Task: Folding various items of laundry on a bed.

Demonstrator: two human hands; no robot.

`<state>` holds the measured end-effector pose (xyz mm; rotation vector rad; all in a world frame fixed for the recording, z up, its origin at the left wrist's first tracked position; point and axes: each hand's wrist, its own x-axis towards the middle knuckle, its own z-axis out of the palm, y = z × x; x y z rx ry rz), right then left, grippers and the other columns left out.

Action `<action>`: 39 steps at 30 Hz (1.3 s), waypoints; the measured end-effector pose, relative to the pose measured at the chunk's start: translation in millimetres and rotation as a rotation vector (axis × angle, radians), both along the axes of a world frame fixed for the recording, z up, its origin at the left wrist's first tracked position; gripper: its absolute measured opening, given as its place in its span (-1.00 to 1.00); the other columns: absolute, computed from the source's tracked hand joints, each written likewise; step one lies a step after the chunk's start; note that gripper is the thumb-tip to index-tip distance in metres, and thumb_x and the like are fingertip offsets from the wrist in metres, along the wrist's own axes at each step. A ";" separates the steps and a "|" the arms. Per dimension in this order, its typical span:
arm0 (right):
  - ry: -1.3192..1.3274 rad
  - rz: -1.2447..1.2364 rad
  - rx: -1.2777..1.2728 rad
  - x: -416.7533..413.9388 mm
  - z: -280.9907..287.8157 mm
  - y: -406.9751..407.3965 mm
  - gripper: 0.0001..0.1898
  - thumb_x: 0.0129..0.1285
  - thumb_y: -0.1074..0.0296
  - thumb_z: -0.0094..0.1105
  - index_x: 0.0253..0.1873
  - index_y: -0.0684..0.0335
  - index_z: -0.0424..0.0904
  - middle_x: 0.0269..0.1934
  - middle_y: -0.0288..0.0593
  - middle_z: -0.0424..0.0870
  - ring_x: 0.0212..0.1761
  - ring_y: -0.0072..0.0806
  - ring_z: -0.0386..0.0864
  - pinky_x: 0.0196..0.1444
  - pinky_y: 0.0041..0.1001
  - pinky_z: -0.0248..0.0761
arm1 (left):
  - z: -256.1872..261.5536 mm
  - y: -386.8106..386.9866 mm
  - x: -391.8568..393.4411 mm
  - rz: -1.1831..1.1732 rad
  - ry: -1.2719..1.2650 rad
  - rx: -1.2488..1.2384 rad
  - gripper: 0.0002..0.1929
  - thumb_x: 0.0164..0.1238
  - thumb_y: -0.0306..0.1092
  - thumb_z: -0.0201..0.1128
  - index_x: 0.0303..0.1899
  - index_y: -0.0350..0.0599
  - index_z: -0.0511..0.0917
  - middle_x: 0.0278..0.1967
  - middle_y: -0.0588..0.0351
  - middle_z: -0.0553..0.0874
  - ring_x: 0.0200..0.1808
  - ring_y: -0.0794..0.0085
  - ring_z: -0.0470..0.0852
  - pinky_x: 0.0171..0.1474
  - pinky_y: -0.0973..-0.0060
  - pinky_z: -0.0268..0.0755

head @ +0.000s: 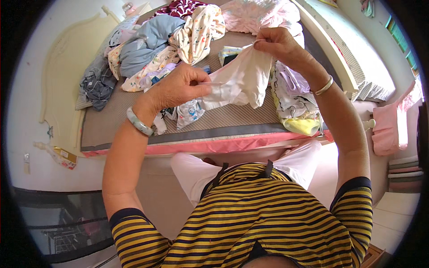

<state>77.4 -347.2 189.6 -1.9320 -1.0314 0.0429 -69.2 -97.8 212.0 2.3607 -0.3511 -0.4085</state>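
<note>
A thin white garment [246,82] is stretched between my two hands above the bed. My left hand [179,83] pinches its lower left end between thumb and fingers. Higher up and to the right, my right hand [278,43] grips another edge, so the cloth slopes down towards the left. Its exact kind cannot be told. Below my left hand lies a small white printed cloth [189,114]. Under my right forearm sits a pile of folded clothes, with a lilac garment [292,78] near the top and a yellow piece [300,125] at the bottom.
The bed bears a striped brown mat [231,117]. At its far left are a blue-grey quilt [147,40], a floral cloth [197,33] and a dark checked cloth [97,82]. A pink bedspread [261,13] lies at the back. The headboard [72,60] rises at left.
</note>
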 end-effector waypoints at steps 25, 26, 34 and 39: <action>0.237 0.086 0.320 -57.2 -16.2 20.6 -0.78 0.15 0.42 0.12 -0.15 0.42 0.59 -0.40 -0.19 0.65 -0.32 -0.63 0.53 -0.25 -0.52 0.45 | -8.4 -34.7 15.9 0.160 0.164 -1.090 -0.63 0.30 -0.33 0.14 0.08 -0.30 0.44 -0.12 0.10 0.65 -0.11 0.49 0.63 -0.02 0.51 0.50; 0.237 0.087 0.318 -53.7 -11.8 19.6 -0.78 0.15 0.42 0.12 -0.15 0.42 0.59 -0.40 -0.19 0.65 -0.32 -0.63 0.53 -0.25 -0.52 0.45 | -10.0 -34.9 15.3 0.160 0.165 -1.091 -0.63 0.30 -0.33 0.14 0.08 -0.30 0.44 -0.12 0.10 0.65 -0.11 0.49 0.63 -0.02 0.51 0.50; 0.219 0.053 0.332 -23.7 6.2 12.3 -0.82 0.26 0.37 0.06 -0.22 0.31 0.63 -0.44 -0.38 0.60 -0.37 -0.74 0.49 -0.35 -0.63 0.38 | -42.0 -41.5 3.4 0.017 0.164 -0.835 -0.57 0.16 -0.35 0.30 0.04 -0.37 0.50 -0.15 0.13 0.66 -0.18 0.55 0.61 -0.02 0.58 0.44; 0.216 -0.001 0.294 -14.4 13.8 5.1 -0.74 0.13 0.51 -0.08 -0.19 0.45 0.61 -0.43 -0.21 0.62 -0.39 -0.56 0.53 -0.29 -0.50 0.44 | -70.1 -37.7 -4.6 0.011 0.209 -0.761 -0.63 0.14 -0.35 0.31 -0.06 -0.39 0.57 -0.21 0.14 0.68 -0.22 0.59 0.59 -0.09 0.61 0.43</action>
